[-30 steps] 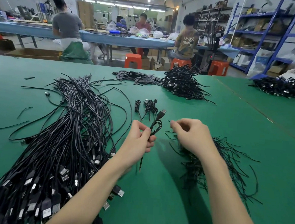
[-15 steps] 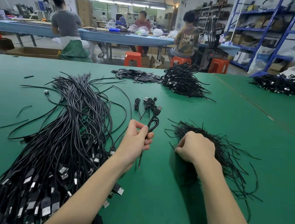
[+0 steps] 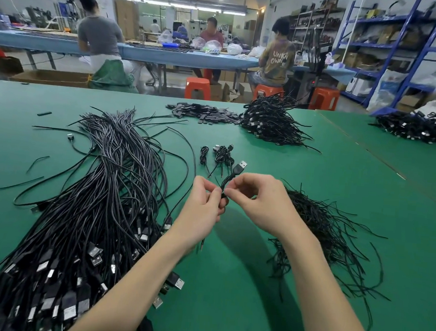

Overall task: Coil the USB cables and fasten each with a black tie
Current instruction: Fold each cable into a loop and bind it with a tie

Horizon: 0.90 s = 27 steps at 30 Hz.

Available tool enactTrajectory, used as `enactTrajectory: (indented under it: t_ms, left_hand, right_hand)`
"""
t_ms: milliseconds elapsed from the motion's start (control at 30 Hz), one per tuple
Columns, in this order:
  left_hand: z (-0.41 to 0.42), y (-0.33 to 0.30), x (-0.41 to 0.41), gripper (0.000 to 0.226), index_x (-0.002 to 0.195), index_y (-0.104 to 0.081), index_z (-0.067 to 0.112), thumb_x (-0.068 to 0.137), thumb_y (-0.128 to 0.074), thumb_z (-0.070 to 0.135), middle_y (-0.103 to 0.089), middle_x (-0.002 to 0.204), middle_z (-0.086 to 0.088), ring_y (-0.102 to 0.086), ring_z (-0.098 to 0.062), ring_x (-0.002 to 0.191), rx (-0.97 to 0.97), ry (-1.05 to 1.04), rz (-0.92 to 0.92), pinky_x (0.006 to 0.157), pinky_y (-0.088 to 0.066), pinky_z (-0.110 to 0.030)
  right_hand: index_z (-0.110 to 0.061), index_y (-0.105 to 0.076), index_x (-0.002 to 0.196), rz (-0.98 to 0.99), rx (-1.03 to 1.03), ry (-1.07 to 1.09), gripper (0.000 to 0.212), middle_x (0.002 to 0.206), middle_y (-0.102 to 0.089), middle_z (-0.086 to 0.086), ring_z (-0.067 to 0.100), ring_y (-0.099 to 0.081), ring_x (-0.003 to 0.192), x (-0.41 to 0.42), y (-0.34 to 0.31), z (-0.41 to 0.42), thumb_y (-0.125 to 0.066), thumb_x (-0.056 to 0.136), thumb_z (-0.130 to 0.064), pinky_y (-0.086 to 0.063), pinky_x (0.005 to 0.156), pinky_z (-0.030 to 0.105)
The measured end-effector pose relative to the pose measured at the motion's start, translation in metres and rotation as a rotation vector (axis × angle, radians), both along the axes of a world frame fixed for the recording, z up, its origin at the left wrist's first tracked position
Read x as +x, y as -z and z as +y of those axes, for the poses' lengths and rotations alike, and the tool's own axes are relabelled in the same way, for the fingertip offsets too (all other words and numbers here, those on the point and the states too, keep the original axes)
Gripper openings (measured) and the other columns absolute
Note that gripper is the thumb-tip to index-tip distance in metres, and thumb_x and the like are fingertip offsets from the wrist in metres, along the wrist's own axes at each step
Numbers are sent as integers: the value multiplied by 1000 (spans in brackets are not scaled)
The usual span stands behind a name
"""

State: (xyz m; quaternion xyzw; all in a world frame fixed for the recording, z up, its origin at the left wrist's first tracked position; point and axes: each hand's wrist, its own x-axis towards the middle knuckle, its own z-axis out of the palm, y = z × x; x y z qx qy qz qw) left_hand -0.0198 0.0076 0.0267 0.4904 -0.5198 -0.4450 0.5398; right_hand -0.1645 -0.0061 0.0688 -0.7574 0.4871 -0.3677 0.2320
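My left hand (image 3: pixel 203 206) grips a coiled black USB cable (image 3: pixel 234 173) above the green table; its silver plug points up and away, and a loose end hangs below the hand. My right hand (image 3: pixel 258 200) meets it at the coil, fingertips pinched on a thin black tie (image 3: pixel 224 194) that is mostly hidden. A big bundle of loose USB cables (image 3: pixel 91 207) lies to the left. The heap of black ties (image 3: pixel 324 226) lies to the right, partly behind my right arm. A few tied coils (image 3: pixel 220 155) rest just beyond my hands.
A pile of cables (image 3: pixel 270 122) and flat black pieces (image 3: pixel 203 110) sit at the table's far edge. Another cable heap (image 3: pixel 423 128) is on the adjoining table at right. People sit at a blue bench beyond; orange stools and blue shelving stand behind.
My right hand left the tie heap and came up to the coil in my left hand. The left hand kept hold of the cable and lifted it slightly.
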Motion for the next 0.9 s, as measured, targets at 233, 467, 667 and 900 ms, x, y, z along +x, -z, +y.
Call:
enactTrajectory:
  t_ms: [233, 467, 667, 900]
  left_hand:
    - [-2, -5, 2, 16, 90, -36, 21, 106, -40, 20, -54, 68, 7, -43, -7, 57, -37, 11, -89, 59, -36, -27]
    - [-1, -10, 2, 20, 88, -37, 16, 106, -43, 23, -52, 64, 6, -42, -4, 51, -69, -46, -68, 52, -37, -20]
    - [-5, -7, 6, 18, 90, -38, 17, 106, -43, 24, -58, 57, 11, -47, -2, 50, -27, -68, 63, 49, -39, -15]
    - [-11, -3, 8, 17, 91, -37, 16, 106, -43, 21, -59, 60, 9, -45, -7, 53, -48, 9, 274, 45, -35, -16]
  right_hand:
    - [-22, -77, 78, -24, -32, 47, 9, 66, -71, -11, -4, -59, 57, 5, 1, 0, -78, 87, -21, -42, 61, 7]
    - [-21, -78, 79, -70, -23, 21, 7, 68, -74, -12, -2, -63, 60, 6, 0, 2, -79, 86, -20, -45, 61, 8]
    - [-18, -75, 81, -411, 351, -78, 10, 71, -69, -1, 10, -59, 59, -3, 0, 2, -77, 88, -11, -51, 60, 21]
    - [-17, -66, 91, -941, 925, -70, 22, 74, -71, -4, 9, -64, 56, -7, 15, 0, -77, 75, -6, -47, 45, 14]
